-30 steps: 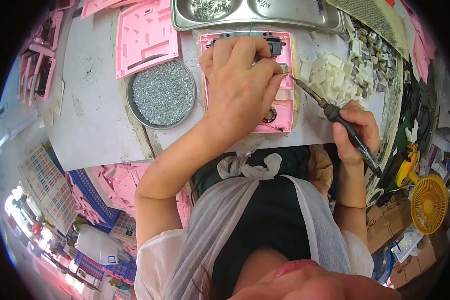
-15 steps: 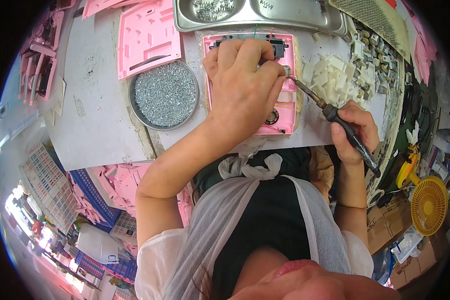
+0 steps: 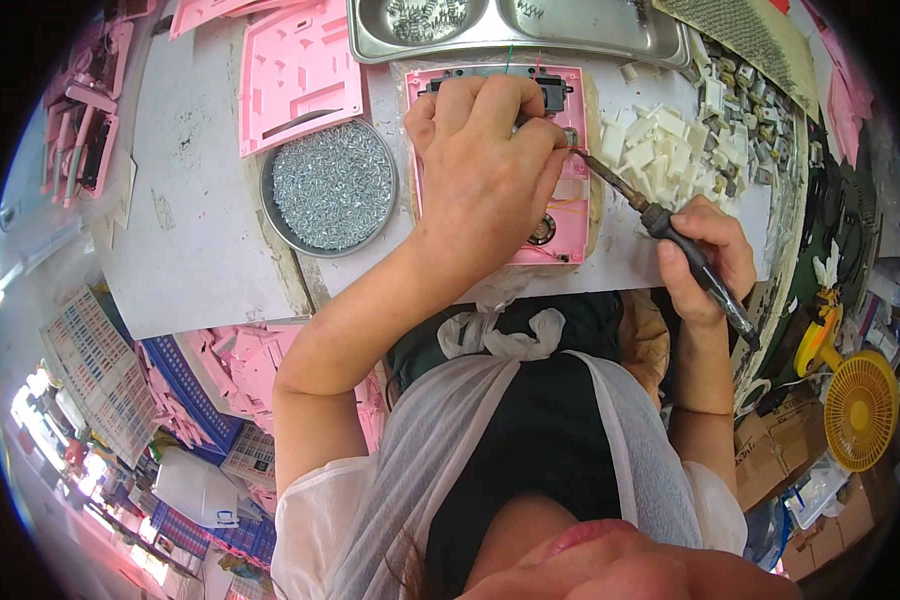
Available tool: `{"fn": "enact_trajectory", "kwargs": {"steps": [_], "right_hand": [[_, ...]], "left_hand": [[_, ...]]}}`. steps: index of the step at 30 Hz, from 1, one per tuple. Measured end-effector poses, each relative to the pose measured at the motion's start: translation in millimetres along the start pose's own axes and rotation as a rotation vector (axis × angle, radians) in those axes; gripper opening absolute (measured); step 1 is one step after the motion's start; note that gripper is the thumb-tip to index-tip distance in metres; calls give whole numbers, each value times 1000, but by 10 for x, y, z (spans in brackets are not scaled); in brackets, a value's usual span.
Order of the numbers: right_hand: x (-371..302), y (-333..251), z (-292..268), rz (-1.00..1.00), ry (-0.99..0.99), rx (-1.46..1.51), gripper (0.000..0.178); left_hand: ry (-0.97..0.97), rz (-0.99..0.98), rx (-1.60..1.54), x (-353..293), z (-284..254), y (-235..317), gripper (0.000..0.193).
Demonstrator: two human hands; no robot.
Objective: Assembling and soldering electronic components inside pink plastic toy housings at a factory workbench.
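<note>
One pink plastic case (image 3: 560, 215) lay at the upper centre of the frame on the table (image 3: 200, 260); the left hand (image 3: 485, 170) rested on it, fingers curled and pinching a thin wire; the right hand (image 3: 705, 255), at centre right, was closed around one soldering iron (image 3: 660, 225), its tip touching the case; one round tin of screws (image 3: 332, 187) sat just left; one steel tray (image 3: 515, 30) lay above; one yellow fan (image 3: 860, 410) stood at lower right.

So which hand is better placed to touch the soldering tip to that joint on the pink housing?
Right, most likely. The right hand already grips the soldering iron, its tip at the pink housing by the left fingertips. The left hand lies over the housing, pinning it down.
</note>
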State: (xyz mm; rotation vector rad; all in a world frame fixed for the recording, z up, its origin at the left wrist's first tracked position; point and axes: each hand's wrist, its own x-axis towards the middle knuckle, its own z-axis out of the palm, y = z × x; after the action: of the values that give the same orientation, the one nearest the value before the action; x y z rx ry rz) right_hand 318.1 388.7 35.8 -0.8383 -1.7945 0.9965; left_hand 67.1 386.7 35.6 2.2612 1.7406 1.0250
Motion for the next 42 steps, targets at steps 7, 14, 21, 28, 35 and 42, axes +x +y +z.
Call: {"fn": "enact_trajectory", "kwargs": {"steps": [7, 14, 21, 28, 35, 42], "right_hand": [[-67, -26, -134, 53, 37, 24, 24], [-14, -86, -190, 33, 114, 40, 24], [-8, -93, -222, 14, 113, 53, 24], [7, -73, -226, -5, 78, 21, 25], [55, -20, -110, -43, 32, -15, 25], [60, -6, -83, 10, -6, -10, 25]], "left_hand": [[8, 12, 9, -4, 2, -2, 14], [1, 27, 19, -3, 5, 0, 14], [-20, 19, 33, 6, -35, 27, 14], [-32, 25, 48, 17, -46, 47, 14], [-15, 13, 106, 33, 12, 89, 10], [1, 8, 112, 45, 58, 71, 10]]}}
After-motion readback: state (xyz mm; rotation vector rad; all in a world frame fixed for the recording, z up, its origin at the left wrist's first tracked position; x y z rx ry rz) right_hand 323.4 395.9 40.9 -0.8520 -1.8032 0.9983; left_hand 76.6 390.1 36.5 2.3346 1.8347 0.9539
